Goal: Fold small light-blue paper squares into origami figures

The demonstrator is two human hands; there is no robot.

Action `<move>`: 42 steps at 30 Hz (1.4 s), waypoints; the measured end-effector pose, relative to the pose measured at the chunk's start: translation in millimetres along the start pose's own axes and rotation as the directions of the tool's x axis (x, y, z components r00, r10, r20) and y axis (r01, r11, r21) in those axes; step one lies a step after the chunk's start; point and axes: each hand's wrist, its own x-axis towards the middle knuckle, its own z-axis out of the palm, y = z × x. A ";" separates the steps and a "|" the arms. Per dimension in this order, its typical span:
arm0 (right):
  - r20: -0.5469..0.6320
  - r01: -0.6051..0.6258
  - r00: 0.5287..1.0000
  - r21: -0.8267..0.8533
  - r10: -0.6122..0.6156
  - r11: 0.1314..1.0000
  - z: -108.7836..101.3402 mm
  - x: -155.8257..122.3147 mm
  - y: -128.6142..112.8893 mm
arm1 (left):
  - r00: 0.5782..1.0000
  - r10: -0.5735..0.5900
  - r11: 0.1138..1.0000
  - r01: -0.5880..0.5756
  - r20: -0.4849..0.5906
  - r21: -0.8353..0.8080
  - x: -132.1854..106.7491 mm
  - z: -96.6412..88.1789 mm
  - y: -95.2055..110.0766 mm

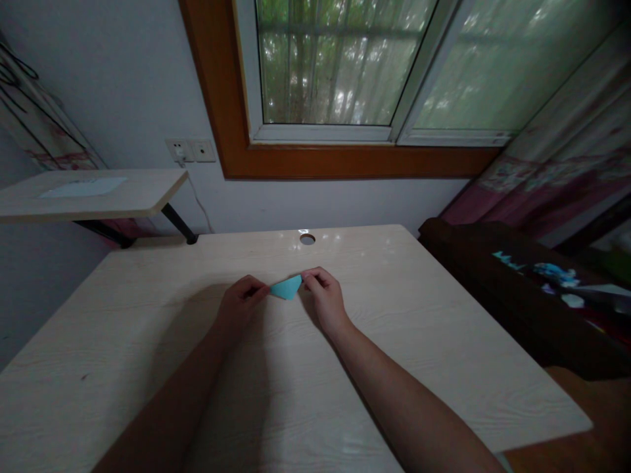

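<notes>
A small piece of folded teal paper (287, 288) is stretched between my two hands, over the far middle part of the pale wood-grain desk (419, 368). Its lower edge comes to a blunt point. My left hand (241, 299) pinches the paper's left tip between thumb and fingers. On the other side, my right hand (325, 292) grips the upper right corner in the same kind of pinch. The fingertips cover both ends of the paper. Whether it touches the desk I cannot tell.
A raised shelf (148, 197) on black legs stands at the desk's back left. A round cable hole (307, 240) lies near the back edge. Behind are a wall socket (180, 150) and a window (325, 72). Dark furniture (483, 282) bearing small items stands at the right.
</notes>
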 end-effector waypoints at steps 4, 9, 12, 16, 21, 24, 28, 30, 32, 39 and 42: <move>-0.014 0.005 1.000 -0.019 -0.005 1.000 -1.2 0.9 2.2 | 1.000 -0.011 1.000 0.011 -0.019 0.008 0.0 -0.3 0.4; -0.044 -0.013 0.999 0.012 0.014 1.000 -0.7 2.0 1.7 | 0.999 -0.016 1.000 0.016 -0.036 -0.008 0.3 -0.7 -2.0; -0.065 -0.025 0.998 0.022 0.026 0.999 0.1 2.3 -0.1 | 0.997 -0.009 1.000 0.009 -0.075 -0.002 1.1 -1.2 -2.8; -0.073 -0.038 0.996 0.039 0.041 0.999 0.9 2.6 -0.9 | 0.988 0.021 1.000 -0.024 -0.153 -0.012 1.9 -1.6 -1.3; -0.054 -0.032 0.998 0.028 0.034 0.999 1.4 1.6 -0.9 | 0.986 0.100 0.992 -0.109 -0.132 -0.057 1.3 1.4 2.4; -0.023 -0.022 0.999 0.010 0.023 1.000 0.9 0.1 -1.5 | 0.996 0.086 0.996 -0.086 -0.005 -0.038 0.0 4.2 5.7; 0.011 -0.020 1.000 -0.001 0.020 1.000 0.0 -1.6 -1.8 | 0.992 0.067 0.998 -0.066 0.103 -0.007 -3.0 6.3 8.7; 0.018 -0.011 1.000 -0.008 0.011 1.000 0.0 -1.8 -1.4 | 0.984 0.098 0.995 -0.100 0.148 0.006 -4.7 6.5 8.7; 0.025 -0.005 1.000 -0.019 0.005 1.000 0.2 -1.9 -0.7 | 0.977 0.117 0.991 -0.126 0.177 0.039 -6.2 6.3 7.8; 0.064 0.013 0.998 -0.065 -0.008 0.998 0.6 -2.1 1.7 | 0.968 0.165 0.978 -0.186 0.190 0.099 -7.5 4.6 4.2; 0.066 0.014 0.998 -0.091 -0.008 0.996 0.8 -2.1 -0.4 | 0.960 0.210 0.965 -0.234 0.186 0.117 -7.2 3.5 3.3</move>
